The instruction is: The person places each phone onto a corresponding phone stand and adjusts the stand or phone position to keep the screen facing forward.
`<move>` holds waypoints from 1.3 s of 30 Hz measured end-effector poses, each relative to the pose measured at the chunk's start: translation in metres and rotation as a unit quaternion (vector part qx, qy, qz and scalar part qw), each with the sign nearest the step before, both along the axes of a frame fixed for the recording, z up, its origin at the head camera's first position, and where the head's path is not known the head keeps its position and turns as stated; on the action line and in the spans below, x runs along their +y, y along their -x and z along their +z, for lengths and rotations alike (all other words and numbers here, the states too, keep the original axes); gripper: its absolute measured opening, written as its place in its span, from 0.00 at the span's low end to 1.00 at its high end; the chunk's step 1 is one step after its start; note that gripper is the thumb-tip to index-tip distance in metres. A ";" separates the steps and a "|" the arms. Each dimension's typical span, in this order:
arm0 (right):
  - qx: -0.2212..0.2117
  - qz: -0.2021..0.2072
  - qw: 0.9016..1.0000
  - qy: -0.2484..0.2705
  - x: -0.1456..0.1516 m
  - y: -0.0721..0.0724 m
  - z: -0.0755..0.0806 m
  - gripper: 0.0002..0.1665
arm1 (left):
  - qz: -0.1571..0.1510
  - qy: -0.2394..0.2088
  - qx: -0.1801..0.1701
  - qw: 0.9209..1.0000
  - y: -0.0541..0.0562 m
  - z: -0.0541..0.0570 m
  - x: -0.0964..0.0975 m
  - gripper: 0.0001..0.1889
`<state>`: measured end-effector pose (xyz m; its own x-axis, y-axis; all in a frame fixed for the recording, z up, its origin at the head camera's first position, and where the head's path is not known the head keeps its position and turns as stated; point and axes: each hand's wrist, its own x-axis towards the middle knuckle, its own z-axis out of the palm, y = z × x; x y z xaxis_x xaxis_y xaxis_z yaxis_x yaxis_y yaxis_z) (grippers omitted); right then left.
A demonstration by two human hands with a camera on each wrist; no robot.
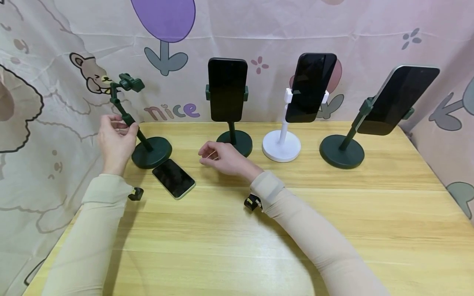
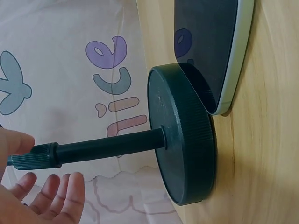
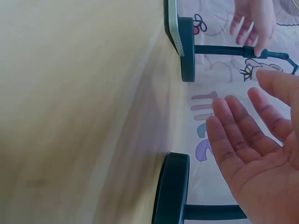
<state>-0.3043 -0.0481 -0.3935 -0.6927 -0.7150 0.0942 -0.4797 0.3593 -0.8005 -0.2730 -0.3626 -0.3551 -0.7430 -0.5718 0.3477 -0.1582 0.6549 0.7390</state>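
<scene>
On the left, my left hand (image 1: 118,144) is beside the collar of a dark green phone stand (image 2: 107,145). Its thumb lies at the collar, and the fingers are spread loosely just below it in the left wrist view; firm contact cannot be made out. The stand's clamp head is empty. A black-screened phone (image 1: 174,179) with a pale edge lies face up on the table, its corner against that stand's base. My right hand (image 1: 227,158) is palm-inward with relaxed fingers and holds nothing, in front of a second green stand's base (image 3: 173,191).
Three more phones stand in holders along the back: one upright phone (image 1: 227,90) in a green stand, one tilted phone (image 1: 311,88) in a white stand (image 1: 281,146), and one phone (image 1: 398,100) in a green stand at right. A patterned cloth (image 1: 229,24) hangs behind the wooden table (image 1: 207,246).
</scene>
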 end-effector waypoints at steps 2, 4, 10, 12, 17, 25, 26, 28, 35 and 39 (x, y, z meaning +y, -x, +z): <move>-0.002 0.002 1.000 0.000 0.000 -0.001 -0.002 0.18 | -0.007 0.010 -0.019 1.000 0.001 0.000 0.000 0.29; -0.003 0.005 1.000 -0.002 0.000 -0.002 -0.004 0.18 | -0.013 0.018 -0.035 0.999 0.001 -0.001 0.000 0.30; -0.010 0.013 1.000 -0.008 -0.001 -0.006 -0.005 0.19 | -0.020 0.025 -0.045 0.998 0.003 -0.002 0.002 0.28; -0.012 0.015 1.000 -0.008 -0.001 -0.008 -0.006 0.19 | -0.022 0.023 -0.046 0.998 0.004 -0.003 0.002 0.27; -0.009 0.025 1.000 -0.013 0.000 -0.011 -0.008 0.19 | -0.024 0.026 -0.045 0.998 0.006 -0.004 0.003 0.28; -0.003 0.039 0.999 -0.015 0.004 -0.021 -0.007 0.18 | -0.027 0.038 -0.050 0.998 0.006 -0.004 0.006 0.30; -0.001 0.041 0.999 -0.015 0.005 -0.022 -0.007 0.18 | -0.028 0.040 -0.052 0.997 0.006 -0.004 0.006 0.30; 0.001 0.047 0.999 -0.014 0.007 -0.025 -0.006 0.19 | -0.029 0.044 -0.052 0.997 0.006 -0.004 0.006 0.30; 0.010 0.070 0.997 -0.010 0.012 -0.033 -0.008 0.19 | -0.028 0.046 -0.053 0.997 0.007 -0.007 0.007 0.30; 0.011 0.077 0.997 -0.009 0.015 -0.036 -0.009 0.19 | -0.027 0.053 -0.045 0.997 0.009 -0.009 0.005 0.30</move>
<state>-0.2681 -0.0326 -0.4029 -0.5722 -0.8146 0.0950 -0.5481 0.2937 -0.7832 -0.2815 -0.3573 -0.3644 -0.8031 -0.4936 0.3337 -0.1831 0.7375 0.6500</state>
